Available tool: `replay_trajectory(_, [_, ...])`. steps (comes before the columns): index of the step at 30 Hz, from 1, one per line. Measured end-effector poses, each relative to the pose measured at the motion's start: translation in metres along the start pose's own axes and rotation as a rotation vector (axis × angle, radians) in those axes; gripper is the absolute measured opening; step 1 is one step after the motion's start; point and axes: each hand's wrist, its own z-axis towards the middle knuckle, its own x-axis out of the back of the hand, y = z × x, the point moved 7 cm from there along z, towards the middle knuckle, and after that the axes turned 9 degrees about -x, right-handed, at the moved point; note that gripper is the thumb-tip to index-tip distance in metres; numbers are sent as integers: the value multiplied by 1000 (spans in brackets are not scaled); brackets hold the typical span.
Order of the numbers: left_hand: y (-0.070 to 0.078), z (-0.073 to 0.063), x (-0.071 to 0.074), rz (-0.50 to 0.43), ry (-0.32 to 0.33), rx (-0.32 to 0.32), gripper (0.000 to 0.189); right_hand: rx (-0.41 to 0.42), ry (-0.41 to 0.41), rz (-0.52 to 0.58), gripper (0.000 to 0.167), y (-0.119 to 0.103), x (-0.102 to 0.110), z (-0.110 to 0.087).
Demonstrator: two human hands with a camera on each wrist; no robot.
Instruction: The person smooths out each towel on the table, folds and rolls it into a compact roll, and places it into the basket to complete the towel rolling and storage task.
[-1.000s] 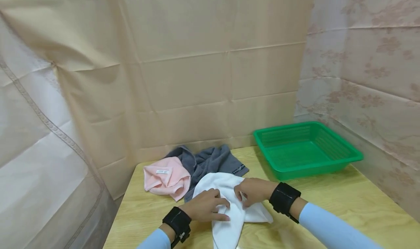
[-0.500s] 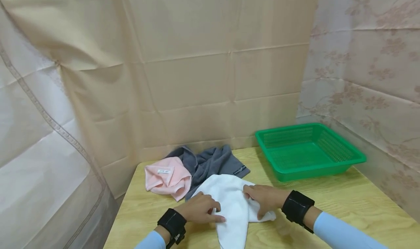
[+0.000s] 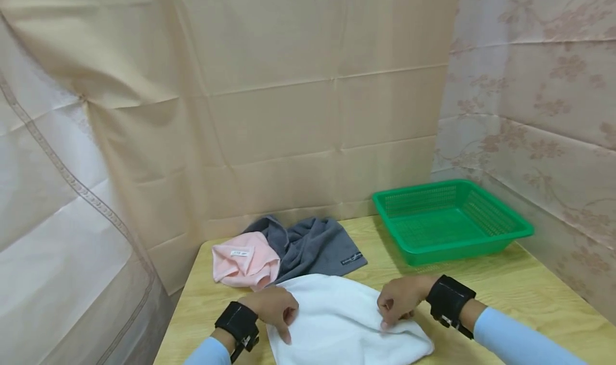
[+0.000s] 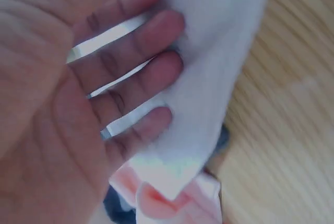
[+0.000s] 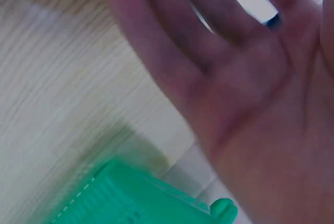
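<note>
Directly behind white cloth (image 3: 344,322), grey cloth (image 3: 320,246).

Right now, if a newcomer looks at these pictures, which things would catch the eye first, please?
Probably the bright green basket first, at the far right of the table. Next, the white cloth spread at the front, with the left hand and right hand at its two sides. Behind it, toward the left, lie pink and grey cloths.
</note>
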Motion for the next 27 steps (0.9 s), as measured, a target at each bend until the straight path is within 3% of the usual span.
replay_trajectory(2, [2,5,2,-9,48,-8,38,108,169,-68,26,-7,10,5])
replay_trajectory(4, [7,12,3,0,107,-30,38,190,401,-189,20,-12,22,11])
replay_trajectory(6, [12,19,1,6,139,-46,39,189,586,-276,8,-13,31,18])
replay_trajectory(8, [19,25,-5,29,130,-64,43,142,660,-274,9,-9,34,27])
replay_trajectory(10, [27,31,-14,56,105,-84,48,80,623,-179,23,-1,31,38])
replay_trajectory(14, [44,34,-31,142,49,-144,56,-23,454,46,50,10,19,54])
replay_trajectory(17, [51,32,-36,204,44,-168,61,-43,383,82,43,10,13,57])
replay_trajectory(20, [51,31,-35,226,57,-176,69,-12,341,84,22,7,11,57])
replay_trajectory(27, [40,23,-25,217,70,-156,85,167,314,201,36,-5,37,42])
